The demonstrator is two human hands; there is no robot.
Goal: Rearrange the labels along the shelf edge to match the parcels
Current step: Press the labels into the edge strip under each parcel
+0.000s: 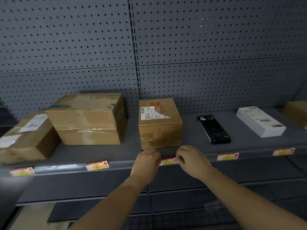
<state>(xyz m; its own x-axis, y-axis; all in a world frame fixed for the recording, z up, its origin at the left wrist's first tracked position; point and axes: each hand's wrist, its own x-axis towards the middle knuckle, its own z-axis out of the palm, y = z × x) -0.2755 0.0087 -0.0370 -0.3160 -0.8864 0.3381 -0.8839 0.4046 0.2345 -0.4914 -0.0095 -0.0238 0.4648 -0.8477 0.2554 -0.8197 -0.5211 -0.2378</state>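
Labels on this shelf edge (pixel 116 168) are the whole game here, five little red-and-white tags clipped along the front lip. Biggest stuff first though: the large cardboard box (pixel 88 120) sits left of centre, a flatter brown parcel (pixel 25 136) beside it at far left, then the small square carton (pixel 160 123) in the middle, a white box (pixel 260 121) and a slim black box (pixel 214 129) off to the right.

Down to the small bit: the C label (pixel 168 161) sits right below the square carton, long axis running along the rail. It's pinned between both hands, so neither has to reach. The left hand (pixel 146 161) is curled nearly closed at its left end, the right hand (pixel 191 161) pinching its right end with fingertips. Can't honestly tell if the left one actually grips the tag or just rests on the rail. I'd guess any slide goes sideways along the rail. The B label (pixel 97 165) is off to the left, apart from the hands.
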